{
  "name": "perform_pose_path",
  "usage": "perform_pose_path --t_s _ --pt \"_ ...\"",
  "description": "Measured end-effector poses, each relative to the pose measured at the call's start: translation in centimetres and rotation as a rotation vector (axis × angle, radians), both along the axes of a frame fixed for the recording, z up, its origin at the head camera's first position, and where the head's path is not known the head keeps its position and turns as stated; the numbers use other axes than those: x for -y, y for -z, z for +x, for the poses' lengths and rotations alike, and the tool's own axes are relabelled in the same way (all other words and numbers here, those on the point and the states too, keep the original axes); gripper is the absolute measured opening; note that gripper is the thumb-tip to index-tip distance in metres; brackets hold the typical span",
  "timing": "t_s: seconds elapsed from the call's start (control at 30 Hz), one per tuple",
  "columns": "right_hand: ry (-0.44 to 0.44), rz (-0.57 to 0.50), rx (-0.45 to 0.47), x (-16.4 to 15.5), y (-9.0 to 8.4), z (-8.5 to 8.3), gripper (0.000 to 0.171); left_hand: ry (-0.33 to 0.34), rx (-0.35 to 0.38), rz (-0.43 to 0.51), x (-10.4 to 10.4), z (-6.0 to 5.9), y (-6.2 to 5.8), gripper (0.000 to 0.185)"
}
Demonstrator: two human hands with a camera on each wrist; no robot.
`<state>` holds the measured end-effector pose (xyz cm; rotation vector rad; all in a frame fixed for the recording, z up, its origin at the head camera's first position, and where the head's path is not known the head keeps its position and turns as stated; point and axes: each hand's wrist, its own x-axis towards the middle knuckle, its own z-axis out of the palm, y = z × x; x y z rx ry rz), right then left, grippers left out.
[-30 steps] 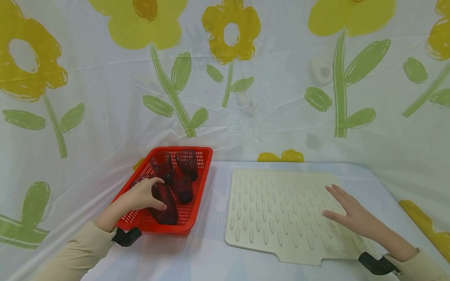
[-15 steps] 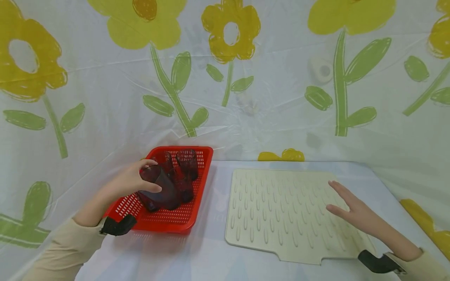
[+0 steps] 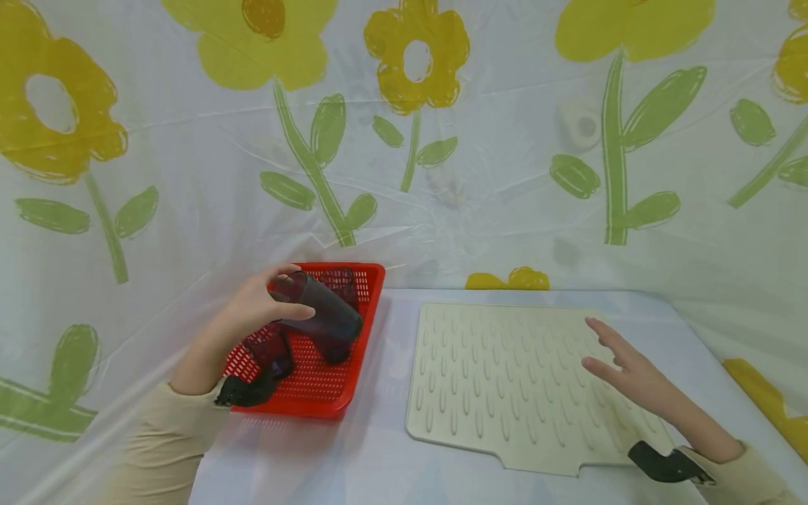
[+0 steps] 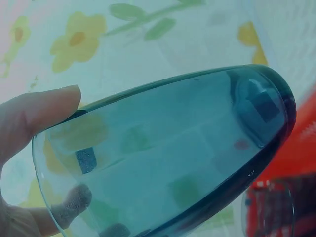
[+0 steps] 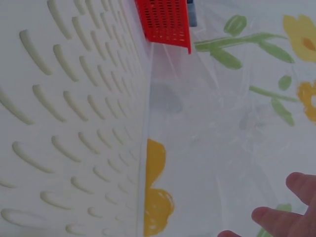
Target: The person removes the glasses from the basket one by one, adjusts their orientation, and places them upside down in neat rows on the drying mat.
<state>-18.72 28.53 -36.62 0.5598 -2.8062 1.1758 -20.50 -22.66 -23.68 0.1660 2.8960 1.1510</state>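
Note:
My left hand (image 3: pixel 255 305) grips a translucent blue-grey drinking glass (image 3: pixel 325 308) near its rim, thumb on one side and fingers on the other. The glass is tilted, its thick base pointing right and down, above the red plastic basket (image 3: pixel 344 405). In the left wrist view the same glass (image 4: pixel 163 143) fills the frame, with fingertips showing through its wall. Several more glasses lie in the basket, among them one at the left (image 3: pixel 271 351), partly hidden by the held one. My right hand (image 3: pixel 631 372) hovers over the right part of a cream ridged mat, fingers spread and holding nothing.
The cream drying mat (image 3: pixel 486 379) lies flat on the white table (image 3: pixel 379 456), right of the basket. A flower-printed curtain (image 3: pixel 492 217) hangs behind the table and along both sides.
My left hand has lifted the glass from the front of the basket, moving it up and to the right and tilting its base rightward. The right hand stays nearly still.

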Motion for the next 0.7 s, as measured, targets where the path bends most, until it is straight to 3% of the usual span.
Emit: perform_pose_path --t_s 0.13,0.27,0.4,0.5,0.7 --pt "0.013 -0.015 -0.003 0.4 0.1 -0.3 0.07 0.007 0.016 0.091 -1.2 -0.3 0.3 0.077" --pt "0.009 -0.044 -0.01 0.9 0.2 -0.5 0.069 -0.016 0.024 0.125 -2.5 -0.3 0.3 0.075" --pt "0.002 -0.069 -0.01 1.4 0.1 -0.7 0.068 -0.007 -0.016 0.174 -3.7 -0.2 0.7 0.073" --pt "-0.005 -0.094 0.001 1.8 0.0 -0.9 0.068 -0.002 -0.04 0.222 -4.5 -0.2 1.2 0.072" --pt "-0.024 -0.144 0.02 2.8 0.3 -1.3 0.067 -0.008 -0.019 0.348 -6.4 -0.7 2.6 0.069"
